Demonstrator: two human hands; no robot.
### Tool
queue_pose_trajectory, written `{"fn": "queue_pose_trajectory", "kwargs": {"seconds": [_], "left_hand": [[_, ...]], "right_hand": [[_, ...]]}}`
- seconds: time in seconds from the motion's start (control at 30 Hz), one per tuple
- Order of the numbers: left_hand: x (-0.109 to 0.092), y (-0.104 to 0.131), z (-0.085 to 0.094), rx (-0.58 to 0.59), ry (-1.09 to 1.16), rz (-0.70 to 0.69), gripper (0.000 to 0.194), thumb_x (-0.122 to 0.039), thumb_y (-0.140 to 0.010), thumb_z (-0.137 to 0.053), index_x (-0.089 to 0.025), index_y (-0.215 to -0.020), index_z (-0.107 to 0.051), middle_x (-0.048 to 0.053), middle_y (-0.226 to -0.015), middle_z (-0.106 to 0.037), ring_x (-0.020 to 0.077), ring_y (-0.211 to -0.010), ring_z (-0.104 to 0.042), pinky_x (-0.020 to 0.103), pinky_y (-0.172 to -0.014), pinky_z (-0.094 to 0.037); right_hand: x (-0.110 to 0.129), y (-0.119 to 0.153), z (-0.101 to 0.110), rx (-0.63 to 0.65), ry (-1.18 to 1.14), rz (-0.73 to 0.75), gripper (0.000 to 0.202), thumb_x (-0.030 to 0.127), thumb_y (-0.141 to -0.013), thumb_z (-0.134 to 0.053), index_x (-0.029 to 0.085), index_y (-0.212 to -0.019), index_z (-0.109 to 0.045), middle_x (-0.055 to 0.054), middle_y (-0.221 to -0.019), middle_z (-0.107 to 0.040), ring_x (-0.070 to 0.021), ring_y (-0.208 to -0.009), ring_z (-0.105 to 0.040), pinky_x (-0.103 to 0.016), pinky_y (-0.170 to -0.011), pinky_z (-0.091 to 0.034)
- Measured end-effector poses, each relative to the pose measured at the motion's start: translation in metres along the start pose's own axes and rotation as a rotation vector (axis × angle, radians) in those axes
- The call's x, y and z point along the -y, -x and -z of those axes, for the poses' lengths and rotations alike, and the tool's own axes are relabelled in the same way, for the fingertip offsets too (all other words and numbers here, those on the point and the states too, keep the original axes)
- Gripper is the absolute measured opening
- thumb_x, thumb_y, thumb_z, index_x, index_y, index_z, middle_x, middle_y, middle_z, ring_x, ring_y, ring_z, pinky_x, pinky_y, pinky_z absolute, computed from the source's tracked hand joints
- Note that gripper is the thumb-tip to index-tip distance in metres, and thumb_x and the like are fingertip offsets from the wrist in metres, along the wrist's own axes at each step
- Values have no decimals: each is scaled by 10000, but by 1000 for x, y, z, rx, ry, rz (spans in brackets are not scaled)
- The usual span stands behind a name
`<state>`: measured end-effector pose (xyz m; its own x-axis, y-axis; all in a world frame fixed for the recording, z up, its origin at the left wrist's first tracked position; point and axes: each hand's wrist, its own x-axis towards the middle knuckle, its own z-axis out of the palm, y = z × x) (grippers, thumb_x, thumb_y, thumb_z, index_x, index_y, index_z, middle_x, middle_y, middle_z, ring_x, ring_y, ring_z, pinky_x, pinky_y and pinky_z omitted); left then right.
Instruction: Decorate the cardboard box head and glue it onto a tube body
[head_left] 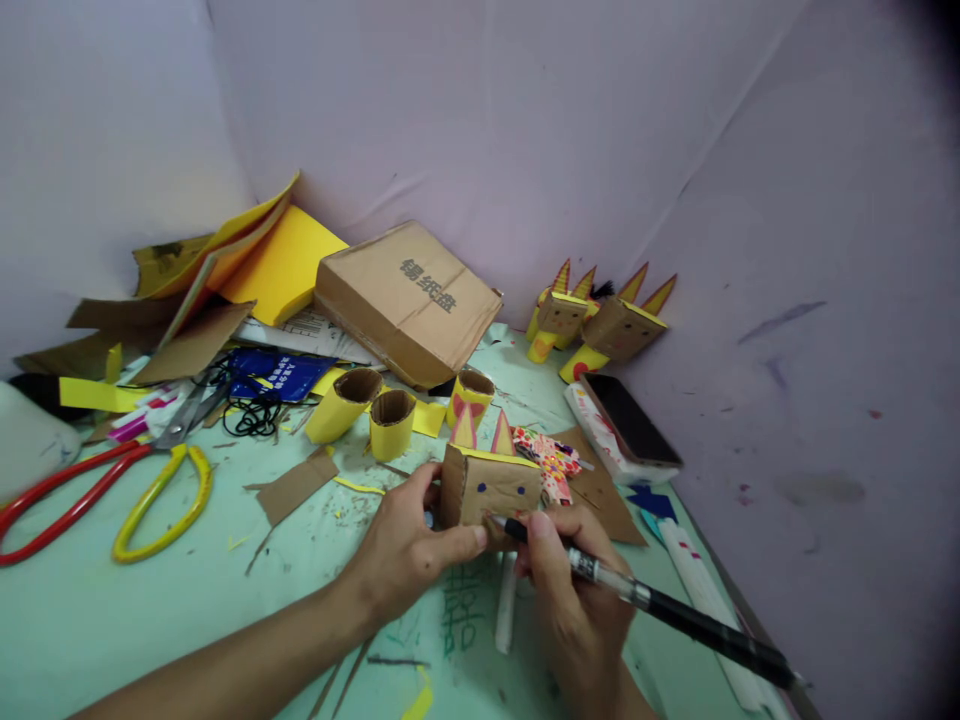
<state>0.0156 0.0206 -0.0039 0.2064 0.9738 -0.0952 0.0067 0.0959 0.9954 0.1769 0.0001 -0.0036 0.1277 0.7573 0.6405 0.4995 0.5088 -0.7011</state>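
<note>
My left hand (411,540) grips a small cardboard animal head (499,487) by its left side, thumb across the lower front. The head has a yellow top edge, two pointed yellow ears with pink borders, and two dark eye dots. In my right hand (581,590) is a black pen (675,615), its tip at the lower front of the face. A white marker (505,605) lies on the table just below the head. Behind it stands a yellow cardboard tube (470,396) with a red mark.
Two more yellow tubes (391,425) stand left of centre. Finished cardboard animals (626,325) sit at the back right, near a phone (634,420). A cardboard box (409,300) leans at the back. Red-handled scissors (82,490), yellow-handled scissors (165,510) and scraps lie left.
</note>
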Motion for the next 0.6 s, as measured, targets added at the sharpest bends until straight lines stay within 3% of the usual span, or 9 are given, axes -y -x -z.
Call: {"fn": "queue_pose_trajectory", "kwargs": {"seconds": [0.6], "left_hand": [[1, -1, 0, -5, -17, 2, 490, -322, -655, -736, -165, -1095, -586, 101, -1033, -728, 318, -961, -663, 400, -828, -520]], "right_hand": [[-2, 0, 0, 18, 16, 20, 271, 226, -911, -548, 201, -642, -560, 57, -486, -529, -92, -401, -498, -172, -403, -403]]}}
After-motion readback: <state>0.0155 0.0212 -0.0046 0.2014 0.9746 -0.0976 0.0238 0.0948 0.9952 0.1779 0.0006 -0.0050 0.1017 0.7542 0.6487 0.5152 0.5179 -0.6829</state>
